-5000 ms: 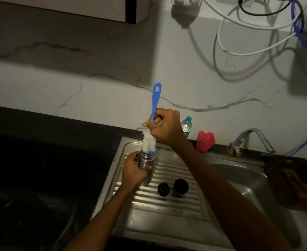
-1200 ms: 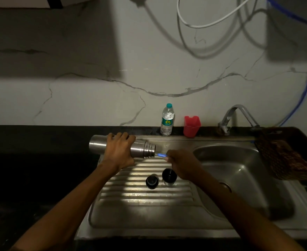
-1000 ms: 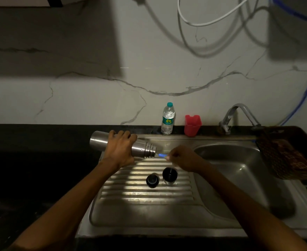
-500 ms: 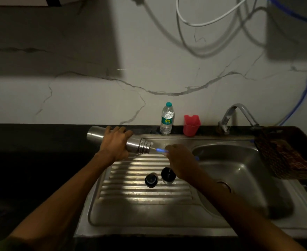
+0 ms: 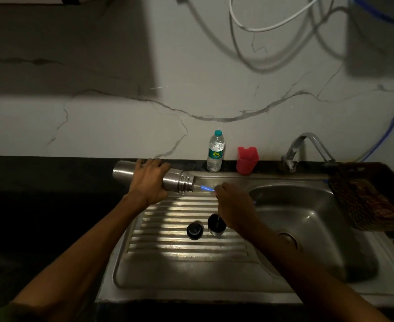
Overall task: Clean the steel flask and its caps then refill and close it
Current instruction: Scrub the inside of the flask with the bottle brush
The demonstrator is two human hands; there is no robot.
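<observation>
Flanking the tap (image 5: 307,147): bottle (image 5: 215,151), red cup (image 5: 247,160).

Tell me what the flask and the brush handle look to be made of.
Flask: brushed steel, going by its dull grey sheen and ridged neck. Brush handle: probably plastic, being solid bright blue without metallic shine; only a short stretch shows.

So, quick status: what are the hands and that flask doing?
Left hand grips flask, held sideways. Right hand holds blue brush handle at flask mouth. Two caps on drainboard, nothing blocking.
</observation>
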